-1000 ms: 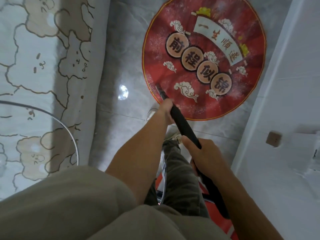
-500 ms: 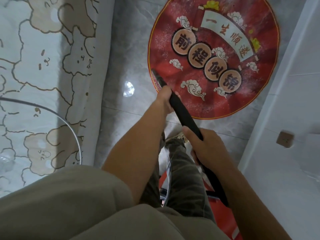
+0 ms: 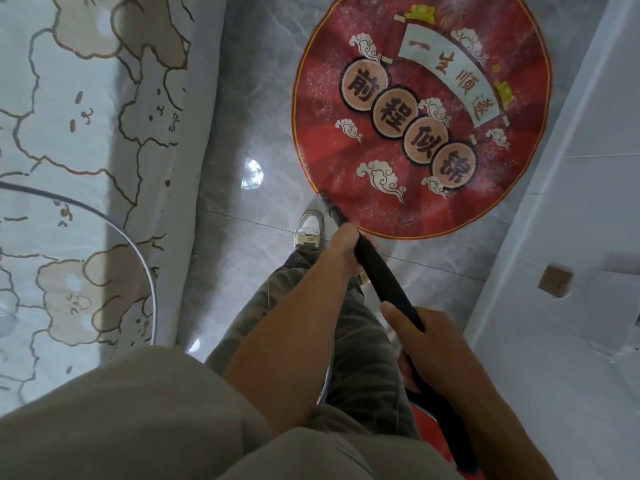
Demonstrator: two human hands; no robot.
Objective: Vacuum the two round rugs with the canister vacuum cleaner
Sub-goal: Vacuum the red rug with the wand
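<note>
A round red rug with cloud patterns and printed characters lies on the grey tiled floor ahead, dusted with pale specks. A black vacuum wand slants from lower right up to the rug's near left edge, where its tip sits. My left hand grips the wand high up, close to the tip. My right hand holds it lower down. A red part of the canister shows behind my right forearm; the rest is hidden.
A bed with a cartoon-print sheet fills the left side. A white cabinet with a small brown square stands on the right. My shoe is on the floor strip between them. A thin grey cable curves over the bed.
The wand tip has drawn back from inside the rug toward its near left edge. The view has shifted, and my left shoe now shows beside the tip.
</note>
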